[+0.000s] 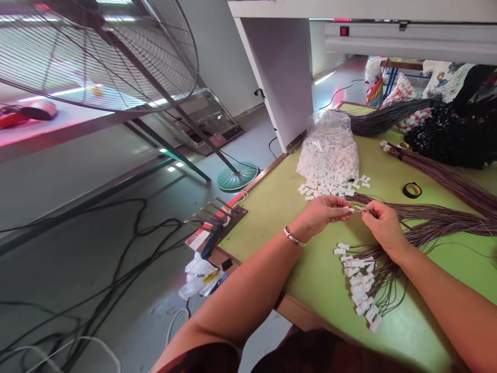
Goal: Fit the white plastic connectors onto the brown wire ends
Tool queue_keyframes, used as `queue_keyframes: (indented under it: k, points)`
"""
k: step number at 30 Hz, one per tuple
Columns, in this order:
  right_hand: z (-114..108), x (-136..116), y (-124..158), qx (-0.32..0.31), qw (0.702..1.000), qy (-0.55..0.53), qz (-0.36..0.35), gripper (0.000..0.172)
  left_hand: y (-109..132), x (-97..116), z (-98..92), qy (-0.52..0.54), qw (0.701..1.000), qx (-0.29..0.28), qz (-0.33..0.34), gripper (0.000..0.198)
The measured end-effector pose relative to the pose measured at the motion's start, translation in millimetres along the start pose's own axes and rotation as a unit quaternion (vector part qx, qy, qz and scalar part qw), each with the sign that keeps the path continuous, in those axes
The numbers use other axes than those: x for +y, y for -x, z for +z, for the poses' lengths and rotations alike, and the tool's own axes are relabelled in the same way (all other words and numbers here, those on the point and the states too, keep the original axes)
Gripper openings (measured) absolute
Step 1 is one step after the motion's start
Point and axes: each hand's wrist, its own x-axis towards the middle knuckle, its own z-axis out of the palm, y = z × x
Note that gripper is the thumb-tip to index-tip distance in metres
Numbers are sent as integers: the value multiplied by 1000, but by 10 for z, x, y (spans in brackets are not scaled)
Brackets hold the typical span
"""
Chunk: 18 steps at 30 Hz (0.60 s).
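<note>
Between finger and thumb of my left hand (324,213) is a small white plastic connector (349,209). My right hand (382,225) pinches thin wires (361,209) whose ends reach the connector; whether they sit inside it I cannot tell. Behind my hands, loose white connectors (330,187) spill from a clear plastic bag (330,147) full of them. A bundle of brown wires (430,217) runs off to the right. Nearer me on the green table (310,290) lie several wires fitted with white connectors (359,287), fanned out below my right wrist.
A roll of black tape (412,190) and another wire bundle (446,176) lie at the right, with a black heap (454,129) behind. Metal pegs (209,215) stick out at the table's left edge. A large fan (97,57) stands left, and cables (128,269) cross the floor.
</note>
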Motion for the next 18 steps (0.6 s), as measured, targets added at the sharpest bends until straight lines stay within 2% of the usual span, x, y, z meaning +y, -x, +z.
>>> queue_keyframes:
  k: [4, 6, 9, 13, 18]
  points:
    - [-2, 19, 3, -12, 1000, 15, -16, 11, -11, -23, -3, -152, 988, 2, 18, 23]
    - [-2, 47, 5, -23, 999, 26, -28, 10, -15, -42, 20, -195, 980, -9, 32, 26]
    - [-5, 96, 0, -38, 998, 38, -40, 10, -22, -87, 70, -192, 980, -23, 46, 23]
    - [-22, 136, -22, -52, 998, 26, -22, 13, -46, -139, 89, -166, 986, -18, 29, 19]
    - [-32, 144, -34, -31, 999, 27, -6, 15, -73, -145, 47, -167, 986, -13, 24, 15]
